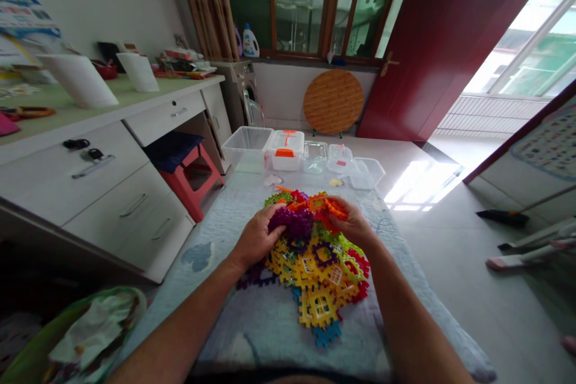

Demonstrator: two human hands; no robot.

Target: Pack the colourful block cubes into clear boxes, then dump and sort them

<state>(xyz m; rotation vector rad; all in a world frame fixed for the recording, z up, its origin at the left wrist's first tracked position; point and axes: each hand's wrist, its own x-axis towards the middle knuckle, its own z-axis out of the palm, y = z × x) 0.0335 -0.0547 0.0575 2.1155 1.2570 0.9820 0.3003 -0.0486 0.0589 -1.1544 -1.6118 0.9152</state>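
A heap of colourful plastic interlocking building pieces [310, 273] lies on the cloth-covered table in front of me. My left hand [261, 234] is closed round a bunch of purple building pieces [294, 223] at the heap's left side. Orange building pieces [336, 209] are gripped in my right hand [353, 225], above the right side of the heap. Yellow pieces with window shapes [320, 306] spread toward me, with a blue piece [327, 333] at the near edge. Green and red pieces show on the right. My fingers partly hide what they hold.
Along the table's far end stand a clear open bin [247, 147], a lidded box with orange latches [285, 150] and several smaller clear containers [315, 156]. A red stool [191, 177] and white desk [103, 186] are left. A waste basket [139, 306] sits lower left.
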